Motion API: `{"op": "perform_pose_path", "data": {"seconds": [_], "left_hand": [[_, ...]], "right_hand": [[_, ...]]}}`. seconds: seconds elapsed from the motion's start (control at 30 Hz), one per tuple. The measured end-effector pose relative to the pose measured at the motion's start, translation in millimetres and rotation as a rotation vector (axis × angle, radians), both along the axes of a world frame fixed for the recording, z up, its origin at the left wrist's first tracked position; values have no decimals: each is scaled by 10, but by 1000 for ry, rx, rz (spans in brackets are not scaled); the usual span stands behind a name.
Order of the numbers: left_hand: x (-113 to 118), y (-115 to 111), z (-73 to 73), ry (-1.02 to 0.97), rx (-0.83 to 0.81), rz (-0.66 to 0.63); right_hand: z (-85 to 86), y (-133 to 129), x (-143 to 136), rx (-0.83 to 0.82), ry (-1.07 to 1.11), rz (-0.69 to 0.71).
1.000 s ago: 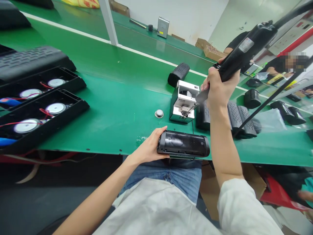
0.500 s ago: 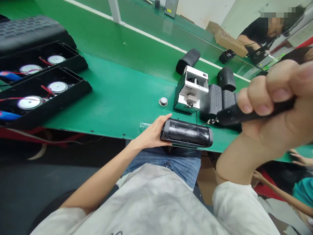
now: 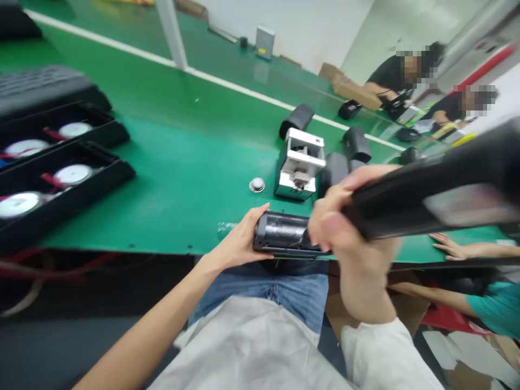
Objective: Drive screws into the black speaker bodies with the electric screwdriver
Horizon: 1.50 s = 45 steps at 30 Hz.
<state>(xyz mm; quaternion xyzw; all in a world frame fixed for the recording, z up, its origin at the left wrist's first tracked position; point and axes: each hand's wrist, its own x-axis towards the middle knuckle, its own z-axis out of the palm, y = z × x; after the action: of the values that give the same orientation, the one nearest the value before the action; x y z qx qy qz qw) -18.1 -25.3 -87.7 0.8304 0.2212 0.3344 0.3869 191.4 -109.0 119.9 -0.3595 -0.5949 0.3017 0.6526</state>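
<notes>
My left hand [image 3: 239,238] is closed around the left end of a black speaker [image 3: 280,230] with a perforated grille, lying near the table's front edge. An electric screwdriver [image 3: 430,184] is gripped in my right hand [image 3: 345,216], its thick black body slanting up to the right, close to the camera and blurred. My right fingers are in front of the speaker's right end, so the bit is hidden and I cannot tell whether it touches the speaker. Behind the speaker stands a white screw feeder [image 3: 300,165]. A small round silver part [image 3: 257,184] lies left of the feeder.
On the left, open black housings [image 3: 77,173] hold white round drivers and red wires. Several dark speaker shells [image 3: 356,143] stand around the feeder on the green table [image 3: 179,189]. A co-worker's hand [image 3: 455,249] rests on the table at right; other people sit across.
My right hand has swung left with the screwdriver, from beside the speaker to over its right end. My left hand stays on the speaker. The camera view has shifted somewhat.
</notes>
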Motion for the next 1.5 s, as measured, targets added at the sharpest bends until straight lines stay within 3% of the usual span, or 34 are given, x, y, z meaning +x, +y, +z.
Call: {"op": "perform_pose_path", "data": {"seconds": [0.17, 0.33, 0.67, 0.8, 0.93, 1.0, 1.07, 1.13, 1.2, 1.5], "left_hand": [[-81, 69, -94, 57, 19, 66], [-120, 100, -163, 59, 86, 115], [-122, 97, -118, 100, 72, 109], [-94, 58, -70, 96, 45, 82], [-54, 5, 3, 77, 5, 69], [-36, -8, 41, 59, 0, 45], [-22, -8, 65, 46, 2, 23], [-13, -4, 72, 39, -3, 15], [-7, -5, 68, 31, -11, 20], [-3, -11, 67, 18, -11, 12]], "right_hand": [[-311, 136, -17, 73, 22, 118], [-324, 135, -65, 143, 6, 94], [-499, 159, -23, 17, 13, 126], [-396, 158, 29, 21, 65, 188], [10, 171, 237, 122, 166, 332], [259, 284, 385, 220, 169, 289], [434, 506, 513, 330, 166, 72], [484, 792, 601, 392, 165, -161], [423, 1074, 656, 357, 133, -270], [-76, 1892, 748, 281, 51, -387]]}}
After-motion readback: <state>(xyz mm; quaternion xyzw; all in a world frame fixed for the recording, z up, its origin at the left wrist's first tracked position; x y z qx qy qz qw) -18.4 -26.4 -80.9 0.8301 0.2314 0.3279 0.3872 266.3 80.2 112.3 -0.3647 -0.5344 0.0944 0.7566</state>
